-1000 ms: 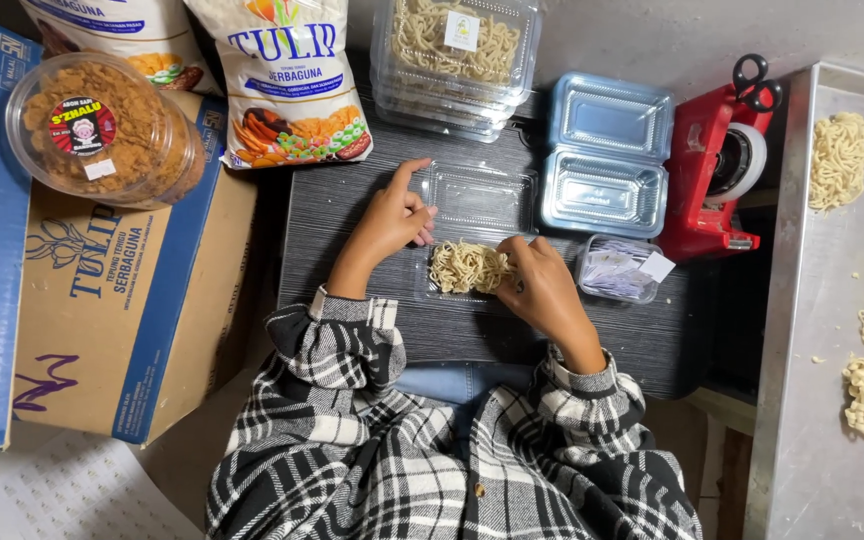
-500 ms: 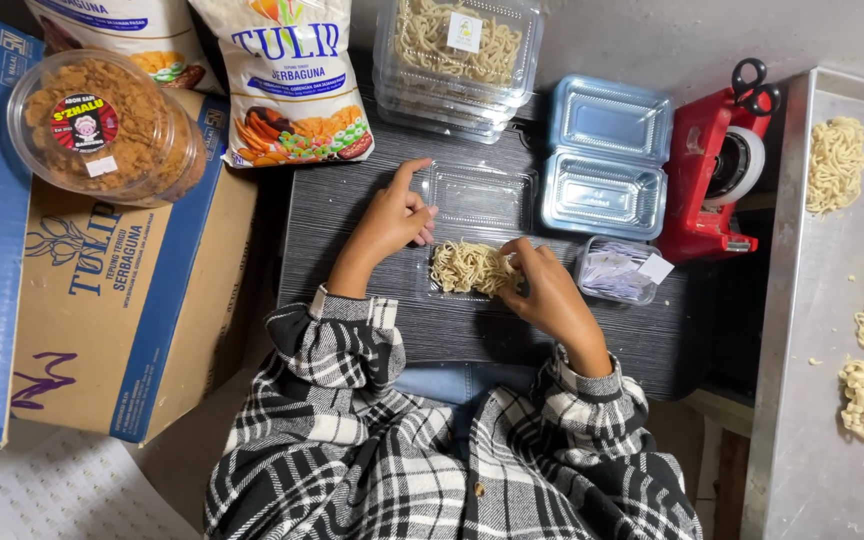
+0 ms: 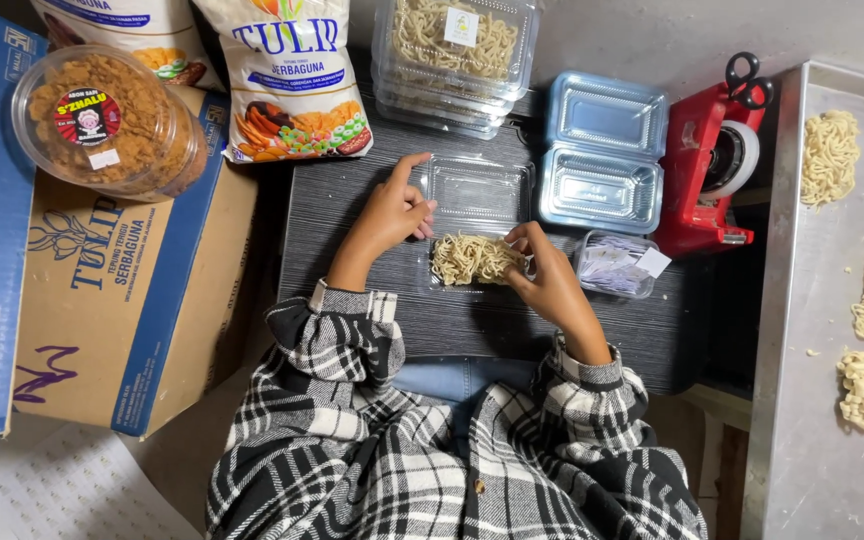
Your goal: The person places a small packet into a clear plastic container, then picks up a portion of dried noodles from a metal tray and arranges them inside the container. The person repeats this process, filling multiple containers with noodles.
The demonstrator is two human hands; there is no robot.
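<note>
An open clear plastic clamshell box (image 3: 479, 190) lies on a dark wooden board (image 3: 352, 210) in front of me. Its near half holds a pale yellow noodle nest (image 3: 469, 258). My left hand (image 3: 390, 213) rests at the box's left edge, fingers curled against the hinge area. My right hand (image 3: 544, 274) touches the right side of the noodle nest with its fingertips, pressing it into the tray.
Empty blue-tinted clamshells (image 3: 602, 150), a stack of filled noodle boxes (image 3: 457, 50), a small tub of labels (image 3: 620, 265), a red tape dispenser with scissors (image 3: 714, 165). A metal tray (image 3: 802, 420) with noodle nests at right. Flour bags (image 3: 287, 75), a round snack tub (image 3: 102, 120) and cartons (image 3: 102, 290) at left.
My right hand has shifted slightly against the noodle nest, tucking it into the tray. My left hand stays at the box's left edge.
</note>
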